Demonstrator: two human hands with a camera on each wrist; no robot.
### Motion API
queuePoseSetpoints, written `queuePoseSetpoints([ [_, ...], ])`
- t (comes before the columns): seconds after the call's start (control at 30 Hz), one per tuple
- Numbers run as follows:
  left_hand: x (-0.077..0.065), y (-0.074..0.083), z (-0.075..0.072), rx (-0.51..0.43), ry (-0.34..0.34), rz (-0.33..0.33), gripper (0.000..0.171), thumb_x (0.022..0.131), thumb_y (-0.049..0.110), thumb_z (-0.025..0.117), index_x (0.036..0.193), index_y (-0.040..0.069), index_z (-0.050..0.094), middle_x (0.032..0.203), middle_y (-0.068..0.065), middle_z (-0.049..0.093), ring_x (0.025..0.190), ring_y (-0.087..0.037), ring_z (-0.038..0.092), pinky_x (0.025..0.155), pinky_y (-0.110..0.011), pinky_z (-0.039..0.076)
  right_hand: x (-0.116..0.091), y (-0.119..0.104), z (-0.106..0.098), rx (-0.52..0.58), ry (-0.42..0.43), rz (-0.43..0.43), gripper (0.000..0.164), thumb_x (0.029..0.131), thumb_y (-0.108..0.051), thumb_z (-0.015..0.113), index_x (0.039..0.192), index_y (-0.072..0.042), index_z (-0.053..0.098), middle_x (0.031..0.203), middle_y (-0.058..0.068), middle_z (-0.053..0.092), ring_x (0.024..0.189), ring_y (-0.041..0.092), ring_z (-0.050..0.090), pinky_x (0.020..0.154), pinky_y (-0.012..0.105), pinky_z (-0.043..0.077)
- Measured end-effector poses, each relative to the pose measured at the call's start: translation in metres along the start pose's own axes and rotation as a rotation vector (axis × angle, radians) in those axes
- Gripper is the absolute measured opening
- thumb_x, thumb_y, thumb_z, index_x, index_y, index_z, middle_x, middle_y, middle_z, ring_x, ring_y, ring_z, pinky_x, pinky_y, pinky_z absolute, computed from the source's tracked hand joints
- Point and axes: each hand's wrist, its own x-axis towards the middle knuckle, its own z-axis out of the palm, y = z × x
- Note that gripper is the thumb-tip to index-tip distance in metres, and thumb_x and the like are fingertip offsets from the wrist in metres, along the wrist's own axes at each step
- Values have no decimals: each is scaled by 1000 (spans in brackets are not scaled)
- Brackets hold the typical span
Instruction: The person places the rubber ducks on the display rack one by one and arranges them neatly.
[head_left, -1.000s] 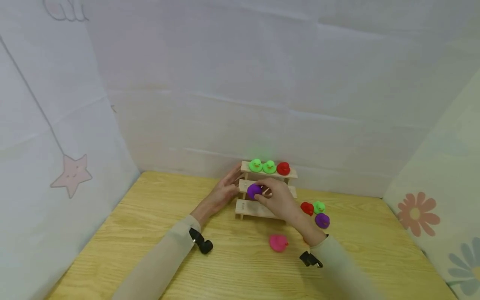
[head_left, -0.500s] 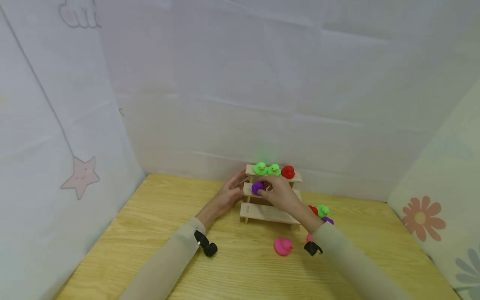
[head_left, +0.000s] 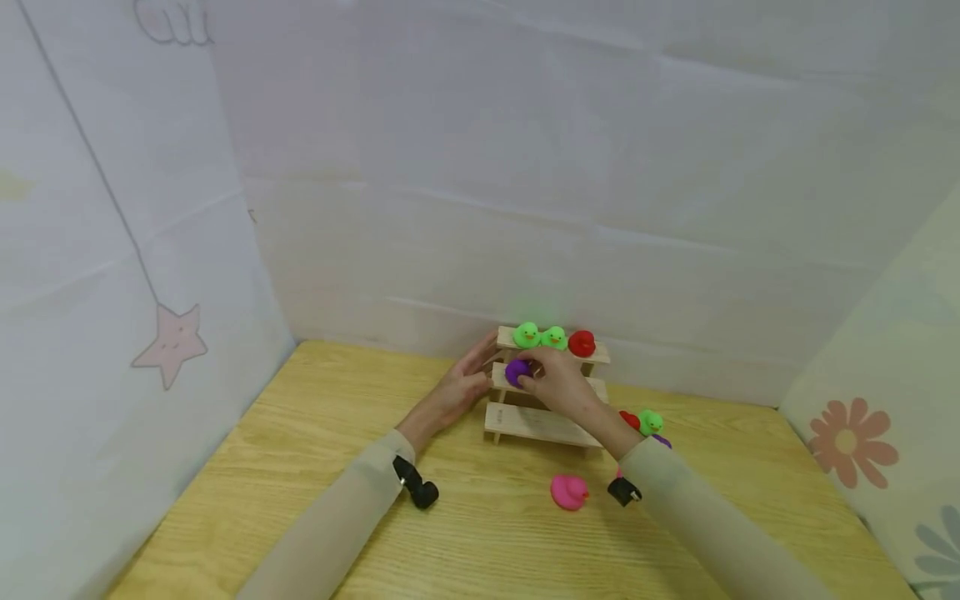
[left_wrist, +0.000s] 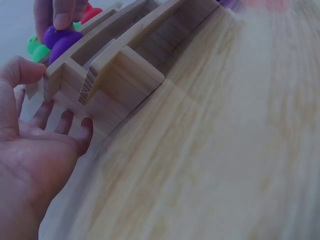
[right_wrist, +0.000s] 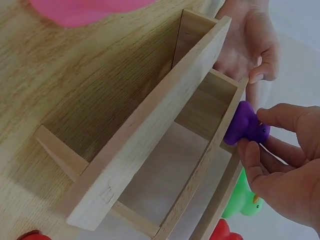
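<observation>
Could brush the small pink rubbery duck (head_left: pixel 569 492) on the yellowish wood-grain table (head_left: pixel 480 550) by drawing the cream right sleeve (head_left: pixel 697 500) back low and inward. Could likewise nudge the small bright-green rubbery duck (head_left: pixel 651 422) beyond the right forearm by swinging outward. Farther in, might tilt or shift the three-tiered stepped stand of pale bare wood (head_left: pixel 540 424) by pressing unevenly, being steadied at the left end only. Farthest, might knock the pair of bright-green rubbery ducks (head_left: pixel 554 337) on the top tier by raising the right knuckles carelessly, so close in front.

Pinching the small round purple rubbery duck (head_left: pixel 517 373) between thumb and fingers of the right hand (head_left: pixel 562 385), with base toward the middle tier, near its left end. Impossible to tell whether resting fully there; might topple if released before sitting flat. Touching that tier's end with the thumb of the left hand (head_left: pixel 456 394), other fingers loosely spread along the side, near the purple duck but apart from it.
</observation>
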Motion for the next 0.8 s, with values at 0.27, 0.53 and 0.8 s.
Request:
queuePoseSetpoints([
  [0.27,4,-6,3,-32,12,6,90,89,-17,43,162,33,28,164,0,27,147,-27,29,96,-38,43,-3,3,-2,-1,2,2,29,86,-4,79,114,0,73,108,10,71,91,22,67,79,38,58],
  [0.53,8,-9,6,-55,8,-16,90,89,-16,46,161,35,28,164,0,26,148,-29,28,98,-40,43,-7,3,-8,18,-52,74,34,86,-2,79,119,1,70,111,12,70,94,26,68,80,37,58],
  [0.8,8,-7,-2,-43,-4,-20,91,91,-18,44,162,36,25,166,0,24,149,-31,25,108,-50,37,-19,-8,-24,53,-57,72,44,89,-2,75,132,3,63,123,21,66,106,38,64,87,45,56],
])
